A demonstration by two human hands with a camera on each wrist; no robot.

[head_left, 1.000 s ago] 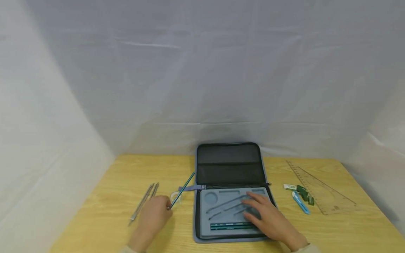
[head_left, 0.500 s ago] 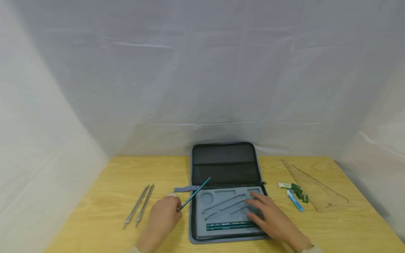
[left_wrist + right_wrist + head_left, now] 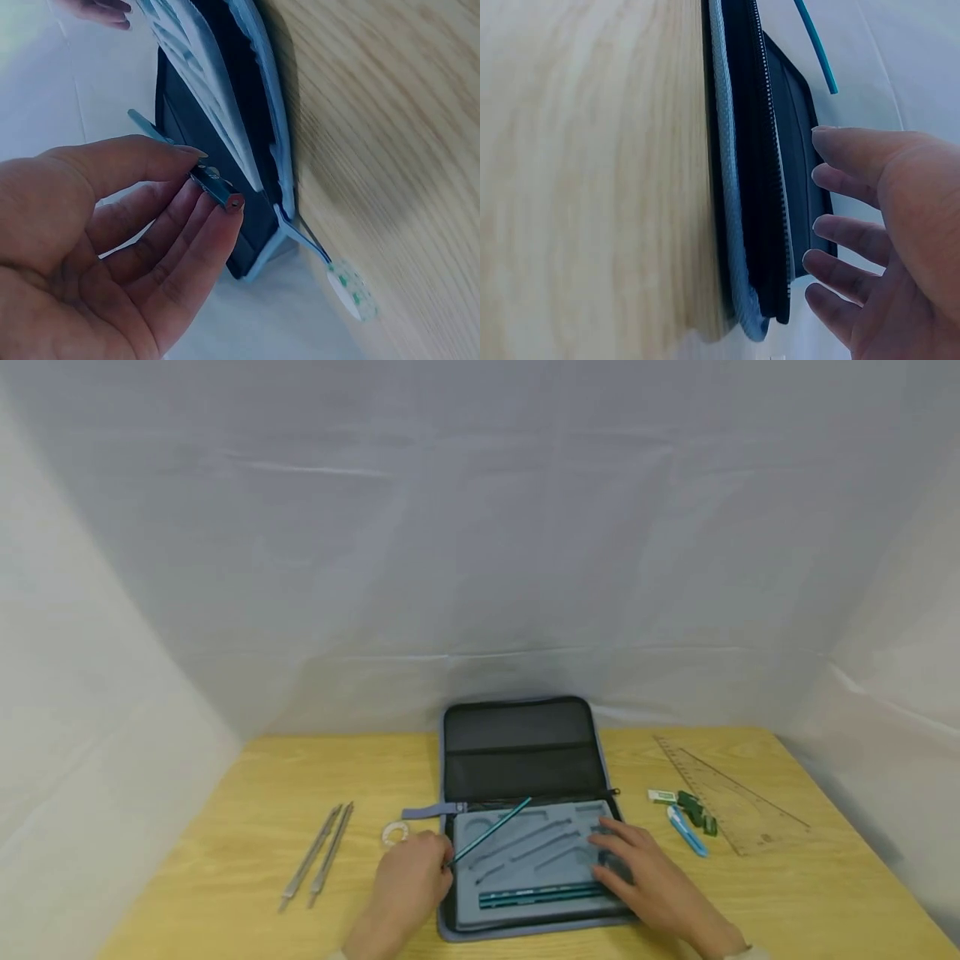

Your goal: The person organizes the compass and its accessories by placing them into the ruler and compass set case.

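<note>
My left hand (image 3: 408, 881) pinches a teal pencil (image 3: 495, 828) near one end, between thumb and fingers; the left wrist view shows that flat end. The pencil slants up and away over the left part of an open zip case (image 3: 517, 727). A grey-blue foam tray (image 3: 467, 910) with shaped recesses fills the case's near half. Several teal pencils (image 3: 536, 896) lie together in its front slot. Over the tray's right side is my right hand (image 3: 652, 881), its fingers spread and holding nothing. It hides some recesses; whether it touches the tray I cannot tell.
Two slim metal tools (image 3: 330, 853) lie at the left. A small tape roll (image 3: 386, 833) sits near the case's strap (image 3: 423, 812). To the right are an eraser (image 3: 662, 796), dark green pieces (image 3: 692, 807), a blue cutter (image 3: 687, 832) and clear set squares (image 3: 738, 810).
My left hand has moved right with the pencil, from beside the tape roll to the case's left edge. The right hand keeps its place over the tray. The head view has shifted slightly.
</note>
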